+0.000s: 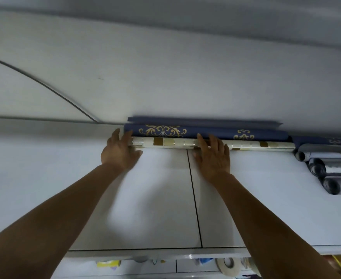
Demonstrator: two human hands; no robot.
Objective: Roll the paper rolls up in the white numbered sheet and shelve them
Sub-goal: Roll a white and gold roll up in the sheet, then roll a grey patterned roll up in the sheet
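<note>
cream paper roll (175,142) with gold squares lies atop the white cabinet (155,198), touching the blue damask roll (212,132), while left grip (118,153) and right grip (214,158) press it with straight fingers, probably against rolling off.

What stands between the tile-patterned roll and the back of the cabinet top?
A blue roll with gold ornaments lies directly behind the tile-patterned roll, along its length. The left hand and right hand rest on that roll, nothing between.

Dim, cool bluish light, soft and even. Blurred shadow patch on white cabinet doors (165,198). Small glints on patterned roll (175,142). Whole frame soft, motion-smeared at edges; strong wide-angle bowing.
</note>
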